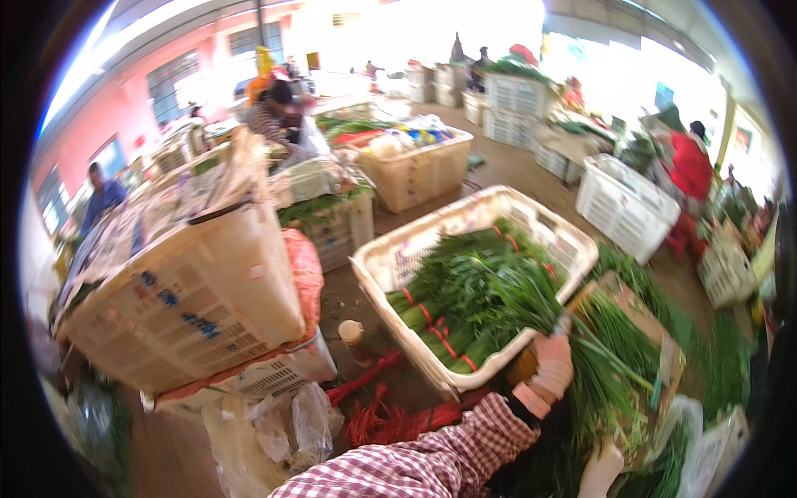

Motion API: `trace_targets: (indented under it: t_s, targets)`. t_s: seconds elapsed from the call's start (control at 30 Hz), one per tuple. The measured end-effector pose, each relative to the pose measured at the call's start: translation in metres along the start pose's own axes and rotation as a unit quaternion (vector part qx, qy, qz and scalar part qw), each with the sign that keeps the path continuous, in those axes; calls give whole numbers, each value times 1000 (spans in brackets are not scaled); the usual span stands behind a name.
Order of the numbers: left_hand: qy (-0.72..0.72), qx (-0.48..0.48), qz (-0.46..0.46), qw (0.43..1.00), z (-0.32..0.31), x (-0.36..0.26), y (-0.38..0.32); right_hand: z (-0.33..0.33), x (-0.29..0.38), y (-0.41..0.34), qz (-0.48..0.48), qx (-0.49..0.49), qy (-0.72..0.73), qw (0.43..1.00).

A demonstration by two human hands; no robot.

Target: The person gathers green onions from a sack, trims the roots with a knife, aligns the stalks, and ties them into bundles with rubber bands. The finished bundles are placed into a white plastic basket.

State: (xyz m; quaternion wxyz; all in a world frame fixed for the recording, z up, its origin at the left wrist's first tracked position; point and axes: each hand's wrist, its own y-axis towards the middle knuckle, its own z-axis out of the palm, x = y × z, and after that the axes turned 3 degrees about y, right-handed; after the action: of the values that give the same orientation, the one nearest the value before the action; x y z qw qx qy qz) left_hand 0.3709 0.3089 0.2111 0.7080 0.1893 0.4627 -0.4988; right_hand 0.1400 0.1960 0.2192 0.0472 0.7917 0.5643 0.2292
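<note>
My left hand (556, 352), with a checked sleeve and a pink band at the wrist, grips a bunch of long green leaves (594, 380) beside the near right rim of a white plastic crate (411, 355). The leaf tips reach over the crate, and the pale stem ends hang down towards my right hand (603, 467). My right hand is curled at those stem ends, low in the view; what its fingers hold is hidden. Inside the crate lie feathery green bundles (429, 317) tied with red bands, with broader leafy greens (464, 280) on top.
Loose long greens (626, 330) lie on cardboard at the right. Red ties (380, 414), clear plastic bags (292, 429) and a lidded bottle (351, 333) are before me. A large stacked crate (187, 311) stands left. People work around other crates further back.
</note>
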Motion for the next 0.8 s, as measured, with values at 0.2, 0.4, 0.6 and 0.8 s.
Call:
trace_targets:
  t_s: [0.2,0.4,0.6,0.8]
  targets:
    - [-100,237,-31,966,-43,-50,15,11,-57,-55,134,11,-96,986]
    - [-212,161,-166,949,-38,-57,25,-10,-39,-54,247,168,31,954]
    - [-202,153,-187,949,-40,-55,29,-20,0,-18,135,-69,495,856]
    - [-134,251,-63,957,-48,-60,11,12,-15,14,64,168,453,873]
